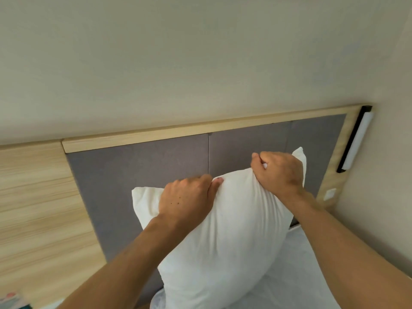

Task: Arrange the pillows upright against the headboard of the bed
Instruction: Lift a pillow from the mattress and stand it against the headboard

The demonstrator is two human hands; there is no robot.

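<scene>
A white pillow [225, 237] stands upright, tilted, in front of the grey padded headboard [138, 175] with its light wooden frame [178, 132]. My left hand [185, 199] grips the pillow's top edge near its left corner. My right hand [278, 172] pinches the top edge near the right corner. The pillow's lower end rests on the white bed sheet [289, 277]. Whether the pillow touches the headboard is hidden behind it.
A wooden wall panel [38, 208] runs left of the headboard. A black-and-white wall lamp [356, 139] and a small switch [330, 194] sit on the headboard's right frame. A beige wall rises on the right. Some coloured items [11, 299] lie at the bottom left.
</scene>
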